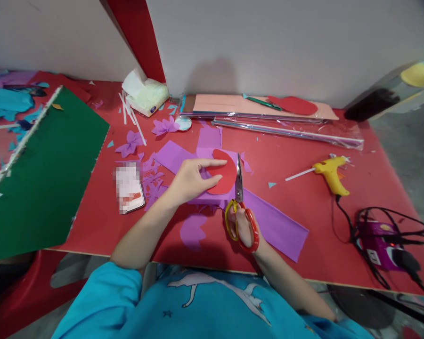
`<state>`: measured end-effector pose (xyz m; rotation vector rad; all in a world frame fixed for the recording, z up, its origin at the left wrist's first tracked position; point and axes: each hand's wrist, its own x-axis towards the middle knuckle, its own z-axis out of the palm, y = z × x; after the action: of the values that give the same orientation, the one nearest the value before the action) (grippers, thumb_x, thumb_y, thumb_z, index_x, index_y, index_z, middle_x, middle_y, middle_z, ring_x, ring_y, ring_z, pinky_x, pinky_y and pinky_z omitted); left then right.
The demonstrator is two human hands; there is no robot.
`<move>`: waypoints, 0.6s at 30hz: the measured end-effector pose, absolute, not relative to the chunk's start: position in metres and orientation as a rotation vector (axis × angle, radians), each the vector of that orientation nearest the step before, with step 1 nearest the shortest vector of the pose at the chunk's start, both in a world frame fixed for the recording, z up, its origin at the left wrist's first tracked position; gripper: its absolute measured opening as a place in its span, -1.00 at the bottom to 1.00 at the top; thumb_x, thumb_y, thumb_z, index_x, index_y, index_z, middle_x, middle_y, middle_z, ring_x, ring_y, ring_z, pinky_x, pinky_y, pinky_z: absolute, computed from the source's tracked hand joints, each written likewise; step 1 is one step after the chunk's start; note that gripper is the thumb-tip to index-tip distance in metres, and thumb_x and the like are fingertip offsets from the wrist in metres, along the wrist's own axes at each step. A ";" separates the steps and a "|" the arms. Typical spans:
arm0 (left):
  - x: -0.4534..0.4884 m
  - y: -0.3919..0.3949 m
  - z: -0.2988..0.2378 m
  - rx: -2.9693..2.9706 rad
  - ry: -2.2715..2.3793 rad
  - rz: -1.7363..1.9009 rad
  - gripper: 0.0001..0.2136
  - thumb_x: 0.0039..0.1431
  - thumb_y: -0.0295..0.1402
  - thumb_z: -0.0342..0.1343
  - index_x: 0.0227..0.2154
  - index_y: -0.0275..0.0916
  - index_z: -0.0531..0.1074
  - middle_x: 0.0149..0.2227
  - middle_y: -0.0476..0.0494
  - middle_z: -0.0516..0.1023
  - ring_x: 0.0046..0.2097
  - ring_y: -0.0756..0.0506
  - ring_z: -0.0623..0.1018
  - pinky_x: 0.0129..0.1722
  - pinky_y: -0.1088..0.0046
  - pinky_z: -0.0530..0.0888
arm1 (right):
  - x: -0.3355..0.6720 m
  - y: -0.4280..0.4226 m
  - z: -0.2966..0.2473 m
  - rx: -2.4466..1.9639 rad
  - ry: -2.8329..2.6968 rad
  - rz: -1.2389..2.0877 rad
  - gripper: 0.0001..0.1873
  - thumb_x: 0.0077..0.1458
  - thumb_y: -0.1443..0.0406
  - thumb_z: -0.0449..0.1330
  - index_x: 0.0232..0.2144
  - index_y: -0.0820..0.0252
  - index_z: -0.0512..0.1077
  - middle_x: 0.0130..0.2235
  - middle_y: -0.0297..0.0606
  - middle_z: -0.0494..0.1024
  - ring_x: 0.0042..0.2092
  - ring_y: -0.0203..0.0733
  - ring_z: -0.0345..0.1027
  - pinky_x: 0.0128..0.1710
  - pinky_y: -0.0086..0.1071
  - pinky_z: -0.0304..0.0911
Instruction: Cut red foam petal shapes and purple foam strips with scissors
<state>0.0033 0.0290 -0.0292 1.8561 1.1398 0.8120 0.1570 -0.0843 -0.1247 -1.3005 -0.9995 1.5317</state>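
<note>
My left hand (191, 180) pinches a red petal-shaped template (224, 176) together with a purple paper strip (268, 221), held just above the red table (304, 188). My right hand (245, 228) grips scissors with yellow and red handles (239, 207); the blades point away from me and run along the right edge of the red template. A cut purple shape (192, 230) lies on the table near me, below the left wrist.
A phone (129, 187) lies left of my left hand. Purple paper flowers (130, 143) and scraps, white sticks and a tissue pack (146, 96) sit behind. A green board (45, 174) is at left, paper rolls (261, 110) at back, a yellow glue gun (330, 172) and power strip (378, 240) at right.
</note>
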 end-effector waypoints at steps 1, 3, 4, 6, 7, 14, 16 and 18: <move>0.000 0.032 -0.028 1.861 1.133 0.788 -0.68 -0.09 -0.51 0.14 -0.19 -0.23 0.50 -0.17 -0.12 0.57 -0.10 -0.11 0.54 -0.03 0.36 0.45 | 0.158 -0.085 -0.125 -1.316 -1.014 1.533 -0.41 0.01 -0.21 -0.15 -0.66 0.14 0.11 -0.78 -0.45 0.14 -0.75 -0.40 -0.01 -0.80 -0.48 -0.10; -0.006 0.038 -0.028 1.857 1.110 0.751 -0.68 -0.10 -0.51 0.15 -0.20 -0.23 0.51 -0.18 -0.11 0.58 -0.12 -0.11 0.55 -0.04 0.37 0.46 | 0.159 -0.085 -0.125 -1.347 -1.069 1.522 -0.42 0.04 -0.19 -0.15 -0.66 0.15 0.11 -0.78 -0.45 0.14 -0.76 -0.41 -0.01 -0.79 -0.49 -0.10; -0.010 0.041 -0.028 1.850 1.098 0.735 -0.68 -0.10 -0.51 0.15 -0.20 -0.23 0.51 -0.19 -0.11 0.58 -0.13 -0.11 0.55 -0.05 0.38 0.46 | 0.159 -0.085 -0.124 -1.363 -1.102 1.511 -0.42 0.05 -0.18 -0.15 -0.66 0.15 0.12 -0.78 -0.45 0.14 -0.76 -0.42 -0.01 -0.79 -0.50 -0.10; -0.017 0.046 -0.028 1.844 1.080 0.708 -0.69 -0.10 -0.50 0.17 -0.22 -0.20 0.52 -0.20 -0.08 0.59 -0.15 -0.11 0.56 -0.06 0.40 0.46 | 0.160 -0.085 -0.124 -1.388 -1.155 1.495 -0.44 0.06 -0.15 -0.13 -0.65 0.15 0.12 -0.77 -0.45 0.15 -0.76 -0.42 0.00 -0.78 -0.50 -0.10; -0.020 0.049 -0.028 1.845 1.080 0.697 -0.69 -0.10 -0.50 0.17 -0.22 -0.19 0.52 -0.21 -0.07 0.59 -0.15 -0.10 0.56 -0.07 0.41 0.46 | 0.160 -0.084 -0.124 -1.392 -1.172 1.498 -0.45 0.07 -0.14 -0.12 -0.65 0.16 0.12 -0.77 -0.46 0.16 -0.76 -0.42 0.01 -0.78 -0.50 -0.09; -0.032 0.051 -0.018 1.857 1.117 0.665 -0.70 -0.11 -0.48 0.19 -0.23 -0.18 0.53 -0.24 -0.06 0.60 -0.19 -0.10 0.57 -0.17 0.47 0.50 | 0.156 -0.082 -0.116 -1.170 -1.117 1.709 -0.49 0.00 -0.16 -0.04 -0.48 0.17 0.17 -0.71 -0.51 0.20 -0.72 -0.42 0.05 -0.72 -0.52 0.04; -0.033 0.050 -0.016 1.858 1.130 0.673 -0.70 -0.11 -0.48 0.19 -0.23 -0.17 0.53 -0.25 -0.05 0.60 -0.20 -0.11 0.57 -0.17 0.46 0.50 | 0.155 -0.081 -0.116 -1.092 -1.026 1.798 -0.47 -0.04 -0.19 -0.02 -0.46 0.16 0.17 -0.69 -0.52 0.19 -0.70 -0.42 0.04 -0.70 -0.50 0.08; -0.033 0.049 -0.015 1.846 1.135 0.685 -0.70 -0.11 -0.48 0.19 -0.23 -0.18 0.53 -0.25 -0.06 0.60 -0.20 -0.11 0.57 -0.16 0.45 0.50 | 0.154 -0.081 -0.118 -1.024 -0.958 1.849 -0.46 -0.04 -0.20 -0.03 -0.45 0.16 0.17 -0.65 -0.51 0.19 -0.70 -0.44 0.02 -0.69 -0.50 0.09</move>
<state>-0.0329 0.0490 -0.0147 1.8464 1.1354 0.6847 0.1543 -0.0815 -0.1176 -1.0235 -0.9580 1.8486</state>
